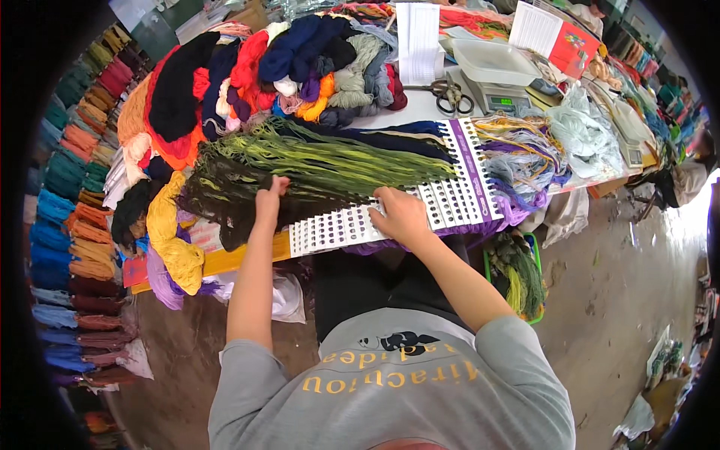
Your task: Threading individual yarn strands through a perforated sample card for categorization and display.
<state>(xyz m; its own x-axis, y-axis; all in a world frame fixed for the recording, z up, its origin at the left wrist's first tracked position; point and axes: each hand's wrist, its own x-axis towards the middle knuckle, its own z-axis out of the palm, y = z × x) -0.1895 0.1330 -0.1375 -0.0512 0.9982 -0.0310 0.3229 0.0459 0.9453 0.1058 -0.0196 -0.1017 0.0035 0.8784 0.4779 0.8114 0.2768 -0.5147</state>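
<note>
Long strands of green and dark olive yarn (330, 154) fan leftward across the table from a row of punched white cards (337, 231). My left hand (271, 196) is closed on the dark olive strands at their near side, its fingertips partly hidden in them. On the upper edge of the cards lies my right hand (401, 215), fingers bent and closed on a punched card where the strands meet the holes. A white card with a purple stripe (470, 169) stands at the right end of the row, with multicoloured threads beyond it.
Heaped yarn skeins (300, 56) fill the back left of the table. Black-handled scissors (452, 96) lie near a digital scale (501, 94) bearing a clear tray. A green basket of yarn (536, 292) stands below the right side. Hanging skeins (67, 180) line the left.
</note>
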